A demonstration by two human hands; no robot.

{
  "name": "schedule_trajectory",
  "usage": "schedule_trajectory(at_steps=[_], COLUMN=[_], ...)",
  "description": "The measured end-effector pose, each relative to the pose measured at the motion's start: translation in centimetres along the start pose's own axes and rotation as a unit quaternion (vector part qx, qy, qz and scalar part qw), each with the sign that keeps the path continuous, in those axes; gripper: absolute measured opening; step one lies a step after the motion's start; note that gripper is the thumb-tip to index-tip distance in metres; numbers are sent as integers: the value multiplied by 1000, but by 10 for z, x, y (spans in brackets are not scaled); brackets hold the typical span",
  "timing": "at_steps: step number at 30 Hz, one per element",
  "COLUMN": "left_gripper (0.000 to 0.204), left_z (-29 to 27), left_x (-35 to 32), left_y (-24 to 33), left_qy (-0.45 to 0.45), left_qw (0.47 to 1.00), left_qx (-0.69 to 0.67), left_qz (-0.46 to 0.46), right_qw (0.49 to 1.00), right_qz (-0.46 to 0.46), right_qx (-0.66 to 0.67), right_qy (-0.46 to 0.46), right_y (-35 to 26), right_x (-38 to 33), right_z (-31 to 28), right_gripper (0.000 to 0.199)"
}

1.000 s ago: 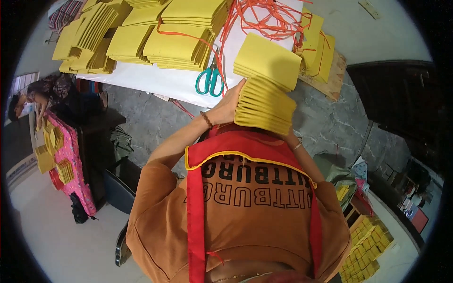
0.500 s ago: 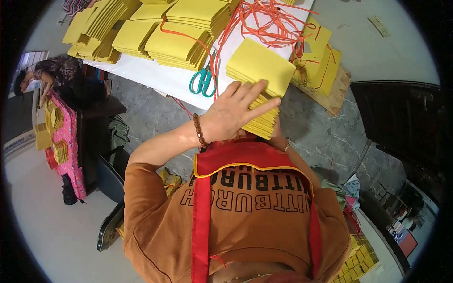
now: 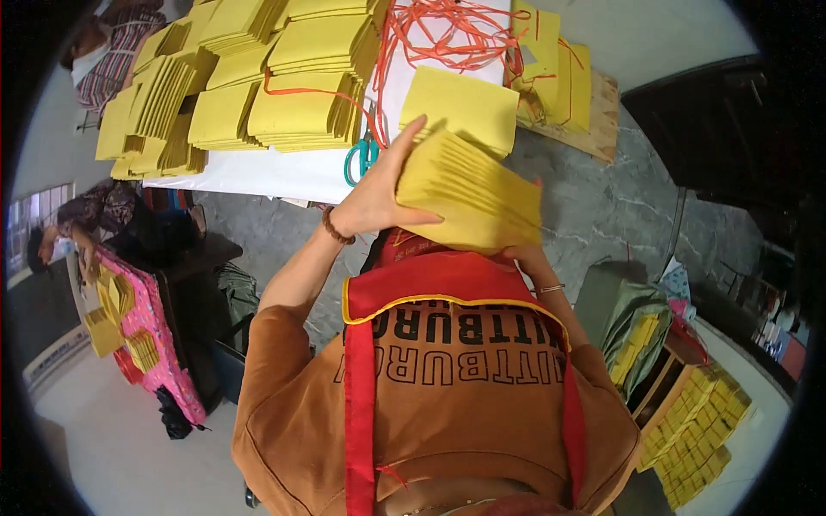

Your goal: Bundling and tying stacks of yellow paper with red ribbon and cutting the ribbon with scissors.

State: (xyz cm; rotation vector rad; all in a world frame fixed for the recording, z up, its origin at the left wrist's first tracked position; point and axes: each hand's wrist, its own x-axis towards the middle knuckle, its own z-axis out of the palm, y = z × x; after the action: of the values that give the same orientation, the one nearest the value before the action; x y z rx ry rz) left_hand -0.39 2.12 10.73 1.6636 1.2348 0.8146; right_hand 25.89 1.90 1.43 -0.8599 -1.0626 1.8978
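Note:
Just in front of my body, a stack of yellow folded sheets (image 3: 473,193) is held tilted between both hands, with many layered edges facing up. My left hand (image 3: 379,193) grips its left end, thumb along the near side and fingers at the far side. My right hand (image 3: 529,260) holds the lower right corner; most of its fingers are hidden by the stack. Right behind it, another yellow pile (image 3: 460,99) rests on the corner of the white-covered table (image 3: 258,172). Teal-handled scissors (image 3: 360,162) lie next to my left hand.
Rows of yellow stacks (image 3: 301,112) fill the table's left side. Tangled red ribbon (image 3: 447,34) lies at the back. More yellow pieces (image 3: 568,86) sit on a wooden board to the right. At far left, a person (image 3: 99,224) works beside a pink-covered table (image 3: 155,318).
The stack has been raised and turned, and its layered edges now show upward. My left hand moved from flat on top to its left end. The view has shifted somewhat.

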Motion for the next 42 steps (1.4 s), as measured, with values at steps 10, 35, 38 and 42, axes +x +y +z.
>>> schedule_trajectory(at_steps=[10, 35, 38, 42], left_gripper=[111, 72, 72, 85], left_z=[50, 42, 42, 39], left_x=[-14, -5, -8, -5], left_y=[-91, -144, -146, -127], left_qy=[22, -30, 5, -52], left_qw=[999, 980, 967, 938], left_qx=[-8, 180, 215, 324], left_qz=[-37, 83, 137, 108], right_qw=[957, 847, 868, 897], right_qz=[27, -184, -196, -136], right_qx=[-286, -499, -455, -420], right_qy=[39, -15, -36, -11], right_y=[5, 37, 38, 42], right_x=[-6, 20, 24, 31], right_z=[-1, -27, -29, -28], right_gripper=[131, 97, 93, 88])
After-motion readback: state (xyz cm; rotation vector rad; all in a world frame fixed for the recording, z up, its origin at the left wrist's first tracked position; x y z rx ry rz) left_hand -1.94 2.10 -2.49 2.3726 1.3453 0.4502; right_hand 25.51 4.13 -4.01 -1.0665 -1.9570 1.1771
